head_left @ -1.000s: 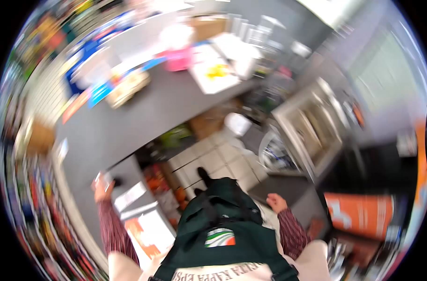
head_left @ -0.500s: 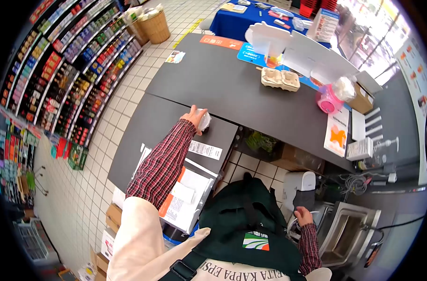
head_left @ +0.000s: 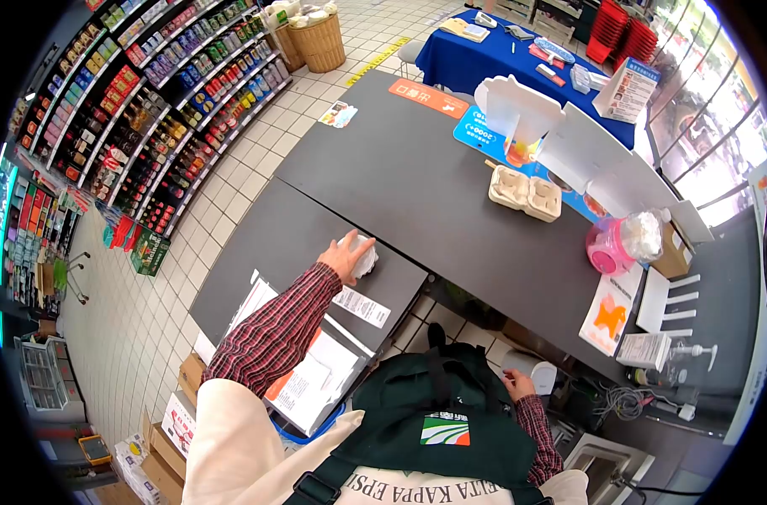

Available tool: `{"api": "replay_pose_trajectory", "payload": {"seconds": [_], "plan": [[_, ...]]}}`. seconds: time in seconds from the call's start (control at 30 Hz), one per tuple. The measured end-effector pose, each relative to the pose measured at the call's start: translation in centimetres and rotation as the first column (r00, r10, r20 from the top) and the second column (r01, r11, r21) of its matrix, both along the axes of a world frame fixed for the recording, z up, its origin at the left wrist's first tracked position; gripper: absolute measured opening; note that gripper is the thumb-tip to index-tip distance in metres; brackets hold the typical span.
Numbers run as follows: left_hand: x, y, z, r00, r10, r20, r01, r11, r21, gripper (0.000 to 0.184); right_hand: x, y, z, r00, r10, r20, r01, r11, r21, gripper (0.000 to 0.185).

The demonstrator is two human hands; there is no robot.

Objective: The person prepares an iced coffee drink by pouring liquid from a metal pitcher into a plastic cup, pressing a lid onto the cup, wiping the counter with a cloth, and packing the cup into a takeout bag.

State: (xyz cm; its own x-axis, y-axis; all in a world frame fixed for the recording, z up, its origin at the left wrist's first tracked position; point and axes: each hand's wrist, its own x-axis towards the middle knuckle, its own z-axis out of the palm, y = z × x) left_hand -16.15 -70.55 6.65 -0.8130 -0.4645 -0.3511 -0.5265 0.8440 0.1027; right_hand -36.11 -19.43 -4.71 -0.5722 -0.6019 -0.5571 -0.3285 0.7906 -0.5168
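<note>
On the dark grey counter (head_left: 240, 244), my left hand (head_left: 343, 255) reaches out with its fingers curved around a small white round-topped cup (head_left: 365, 259). The hand covers part of the cup, so its full shape is hard to make out. A printed receipt strip (head_left: 362, 306) lies just in front of it, and white printed sheets (head_left: 312, 379) rest closer to my body. Low at my right side, beside the dark green apron (head_left: 400, 412), my right hand (head_left: 518, 385) hangs near a white appliance (head_left: 542, 374), fingers loosely apart and no object visible in them.
A cardboard cup carrier (head_left: 525, 194) and a pink-lidded clear jar (head_left: 617, 246) stand on the far counter. A pump bottle (head_left: 691, 358), white box (head_left: 644, 349) and metal sink (head_left: 607, 463) are to the right. Drink shelves (head_left: 173, 118) line the left.
The camera view has shifted, so the counter and shelves sit differently. My left hand stays at the cup. My right hand has moved up and left in the view, alongside the apron.
</note>
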Motion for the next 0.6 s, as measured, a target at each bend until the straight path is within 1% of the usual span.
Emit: {"api": "replay_pose_trajectory", "payload": {"seconds": [0.03,0.1,0.13,0.2,0.23,0.27,0.3,0.37,0.43,0.5,0.53,0.57,0.6], "plan": [[0.0,0.1,0.6,0.999,-0.003,0.033,0.002,1.0,0.017,0.114,-0.8,-0.1,-0.6,1.0,0.005,0.003,-0.005,1.0,-0.006,0.032],[-0.2,0.2,1.7,0.997,-0.026,0.068,0.025,1.0,0.017,0.114,-2.1,-0.5,-1.3,0.996,0.027,0.088,-0.035,0.996,0.087,0.034],[-0.3,0.2,2.0,0.997,-0.03,0.069,0.029,0.999,0.013,0.114,-2.7,-0.9,-1.4,0.995,0.056,0.083,-0.065,0.992,0.109,0.036],[-0.7,0.6,1.8,0.992,0.052,0.117,-0.045,0.997,-0.06,0.114,-3.8,-2.1,-1.4,0.993,0.07,0.091,-0.079,0.991,0.104,0.037],[-0.9,0.3,1.4,0.984,0.105,0.141,-0.11,0.994,0.026,0.115,-4.4,-2.2,-1.2,0.992,0.08,0.099,-0.09,0.99,0.107,0.038],[-1.1,0.2,0.9,0.976,0.165,0.144,-0.18,0.979,0.093,0.115,-4.9,-2.3,-1.9,0.991,0.127,0.052,-0.131,0.989,0.069,0.036],[-1.1,0.2,0.8,0.971,0.19,0.148,-0.203,0.976,0.082,0.116,-5.4,-2.6,-2.3,0.985,0.175,0.002,-0.175,0.984,0.035,0.035],[-0.7,0.7,0.4,0.971,0.219,0.098,-0.227,0.971,0.078,0.114,-6.1,-4.6,-0.6,0.987,0.16,0.018,-0.159,0.986,-0.042,0.035],[-0.9,1.1,0.9,0.958,0.256,0.129,-0.267,0.961,0.078,0.113,-7.2,-7.6,3.6,0.981,0.157,0.117,-0.145,0.984,-0.107,0.036],[-1.2,1.4,1.4,0.948,0.277,0.16,-0.292,0.953,0.08,0.113,-8.4,-9.9,5.4,0.989,0.114,0.096,-0.086,0.964,-0.252,0.032],[-1.3,1.5,1.6,0.949,0.273,0.159,-0.288,0.954,0.08,0.113,-9.5,-11.1,6.6,0.993,0.097,0.062,-0.071,0.943,-0.324,0.028],[-1.4,1.5,1.8,0.949,0.269,0.164,-0.285,0.955,0.085,0.112,-10.8,-12.1,6.5,0.999,0.053,-0.008,-0.052,0.902,-0.429,0.024],[-1.4,1.5,2.0,0.949,0.265,0.168,-0.282,0.955,0.087,0.111,-12.4,-13.5,7.3,1.0,-0.001,-0.025,-0.011,0.878,-0.478,0.021]]}}
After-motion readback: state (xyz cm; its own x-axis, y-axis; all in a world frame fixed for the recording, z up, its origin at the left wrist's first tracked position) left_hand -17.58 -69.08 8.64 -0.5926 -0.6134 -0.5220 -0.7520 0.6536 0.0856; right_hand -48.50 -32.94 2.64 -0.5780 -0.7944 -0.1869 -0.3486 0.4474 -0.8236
